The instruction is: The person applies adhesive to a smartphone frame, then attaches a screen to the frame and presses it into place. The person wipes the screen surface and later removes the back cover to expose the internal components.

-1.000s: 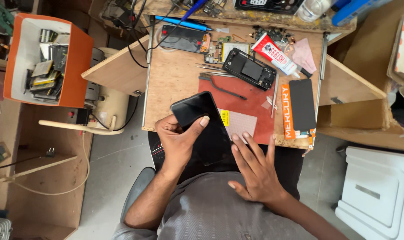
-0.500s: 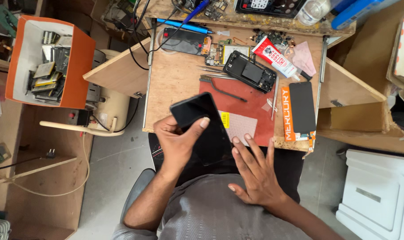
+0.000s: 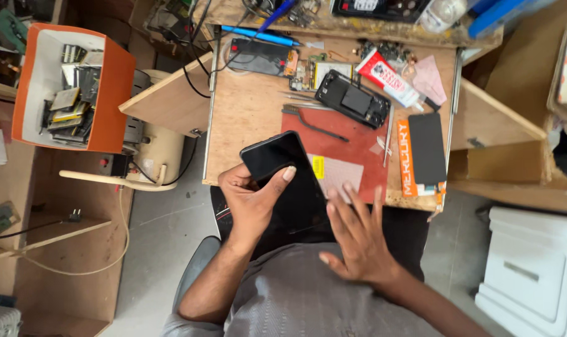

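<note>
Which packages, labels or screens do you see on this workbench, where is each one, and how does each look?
Phone: in the left hand, dark blank screen, tilted.
Glue tube: upper right of desk, red and white, lying slanted.
Orange box: right desk edge, flat, under a black slab.
Yellow label: small square on the red mat.
Orange bin: left of the desk, white inside, holds small parts.

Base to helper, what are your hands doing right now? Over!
Left hand grips black phone, thumb across glass. Right hand open, flat beside it. Opened phone and brush lie farther up the bench.
</note>
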